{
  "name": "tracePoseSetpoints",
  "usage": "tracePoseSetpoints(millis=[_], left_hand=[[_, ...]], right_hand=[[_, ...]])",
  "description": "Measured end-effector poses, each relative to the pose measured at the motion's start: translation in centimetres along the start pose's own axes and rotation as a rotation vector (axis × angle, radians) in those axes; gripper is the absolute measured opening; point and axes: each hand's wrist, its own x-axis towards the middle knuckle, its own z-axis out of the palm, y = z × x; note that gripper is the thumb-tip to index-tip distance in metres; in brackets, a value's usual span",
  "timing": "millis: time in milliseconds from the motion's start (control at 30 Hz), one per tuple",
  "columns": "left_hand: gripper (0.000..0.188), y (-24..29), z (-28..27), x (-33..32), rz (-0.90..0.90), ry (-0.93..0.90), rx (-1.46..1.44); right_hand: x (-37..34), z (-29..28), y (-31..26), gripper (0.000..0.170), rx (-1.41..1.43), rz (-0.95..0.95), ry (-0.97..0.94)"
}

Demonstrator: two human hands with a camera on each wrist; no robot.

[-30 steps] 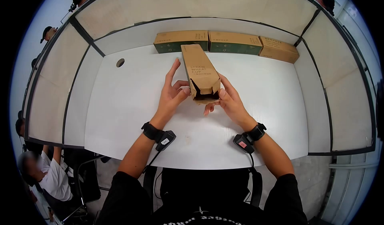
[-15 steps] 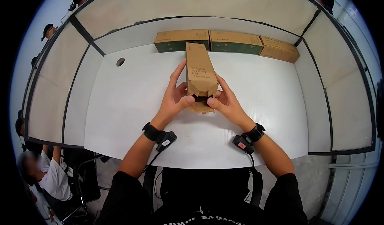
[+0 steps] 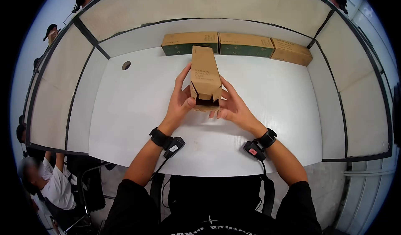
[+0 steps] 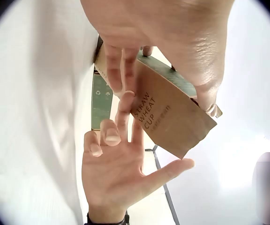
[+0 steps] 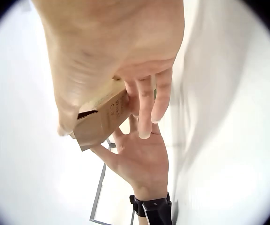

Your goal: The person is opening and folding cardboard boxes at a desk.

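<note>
A long brown cardboard box (image 3: 204,78), printed "STRAW WHEAT CUP", is held above the table with its near end open and the flaps ragged. My left hand (image 3: 177,107) grips it from the left, thumb at the open end's corner and fingers along the side. On the other side my right hand (image 3: 237,109) touches the box with its extended index finger, while its thumb lies near the lower corner of the opening. The left wrist view shows a green side on the box (image 4: 172,112). Inside the opening it is dark.
Three similar boxes stand in a row along the back wall: left (image 3: 190,42), middle (image 3: 246,44) and right (image 3: 291,51). Low panels surround the white table (image 3: 138,97), which has a round hole (image 3: 126,65) at its back left. Several people are beyond the panels.
The box swung right and tipped its open end down, then came back slightly left with the opening facing me. Both thumbs met at the flaps midway; the right thumb has since moved off.
</note>
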Motion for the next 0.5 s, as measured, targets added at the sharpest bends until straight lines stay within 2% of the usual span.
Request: tracePoseSetpoints(millis=[167,267,300,400,467,500], left_hand=[[0.121,-0.2,-0.2,-0.1,0.053,0.034,0.046],[0.122,-0.2,-0.5,-0.2,0.025,0.011,0.039],[0.122,-0.2,-0.9,-0.2,-0.022,-0.031,0.020],[0.093,-0.1,-1.3,-0.1,0.006,-0.108,0.009],[0.072,0.5,-0.5,-0.3,0.041,-0.073,0.096],[0.076,0.1,-0.3,-0.6,-0.071,-0.059,-0.040]], right_hand=[[0.1,1.1,-1.7,0.133,-0.304,-0.081,0.047],[0.0,0.9,-1.7,0.132,-0.408,-0.106,0.122],[0.0,0.8,-1.7,0.124,-0.448,-0.120,0.183],[0.2,0.0,-1.2,0.104,-0.538,-0.194,0.368],[0.2,-0.7,-0.7,0.080,-0.509,-0.240,0.407],[0.3,-1.0,-0.6,0.069,-0.495,-0.263,0.426]])
